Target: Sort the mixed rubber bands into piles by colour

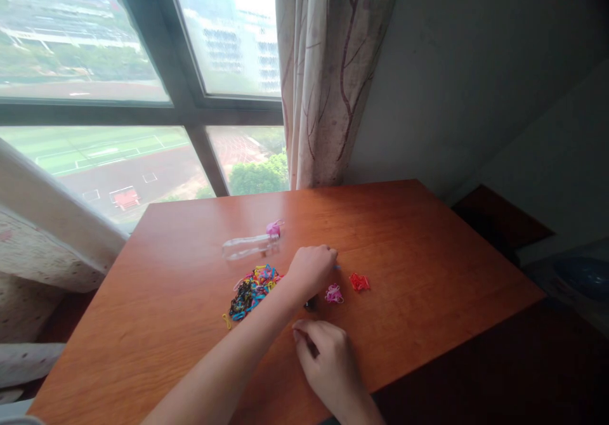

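My left hand (313,269) reaches across the table with its fingers curled downward. A speck of blue shows at its fingertips, but the fingertips are mostly hidden. Closer to me, my right hand (330,354) rests low over the wood, thumb and forefinger pinched; what they hold, if anything, is too small to make out. A mixed heap of coloured rubber bands (257,290) lies left of my left hand, partly behind the forearm. To the right are a small pink-purple pile of bands (334,294) and a red-orange pile (360,282). Something black (310,303) shows below my left hand.
The reddish-brown wooden table (442,285) stands against a window and a patterned curtain (328,76). A clear plastic container (250,245) lies behind the heap, with a pink tuft (275,228) at its far end. One yellow band (226,321) lies apart at the left.
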Demonstrator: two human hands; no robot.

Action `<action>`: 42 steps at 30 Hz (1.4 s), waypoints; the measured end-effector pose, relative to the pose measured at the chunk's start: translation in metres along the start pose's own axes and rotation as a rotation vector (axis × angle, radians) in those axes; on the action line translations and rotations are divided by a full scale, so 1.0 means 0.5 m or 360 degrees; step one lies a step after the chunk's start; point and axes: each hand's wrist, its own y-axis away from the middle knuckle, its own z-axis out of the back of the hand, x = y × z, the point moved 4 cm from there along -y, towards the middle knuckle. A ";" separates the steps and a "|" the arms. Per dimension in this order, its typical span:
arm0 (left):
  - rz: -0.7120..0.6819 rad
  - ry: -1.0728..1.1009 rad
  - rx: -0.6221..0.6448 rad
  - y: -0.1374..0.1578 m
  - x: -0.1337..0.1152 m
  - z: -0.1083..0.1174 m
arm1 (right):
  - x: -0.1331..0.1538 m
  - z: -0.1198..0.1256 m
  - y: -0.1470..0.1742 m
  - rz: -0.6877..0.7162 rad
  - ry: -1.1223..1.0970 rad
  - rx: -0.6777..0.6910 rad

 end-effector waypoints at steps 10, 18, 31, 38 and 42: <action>0.0059 -0.0021 -0.0275 0.052 0.022 0.044 | 0.001 -0.001 0.000 -0.0006 0.0046 0.0037; 0.0186 0.0073 -0.0478 0.207 0.084 0.036 | 0.010 -0.002 0.001 0.0050 0.0188 0.0093; 0.0208 0.0474 -0.1044 0.409 0.120 -0.117 | 0.042 -0.026 0.006 0.0109 0.0432 0.0244; 0.0251 0.0548 -0.1051 0.403 0.128 -0.121 | 0.071 -0.066 0.008 0.0138 0.0489 0.0308; 0.0249 0.0641 -0.1035 0.404 0.132 -0.123 | 0.066 -0.075 0.006 0.0149 0.0499 0.0290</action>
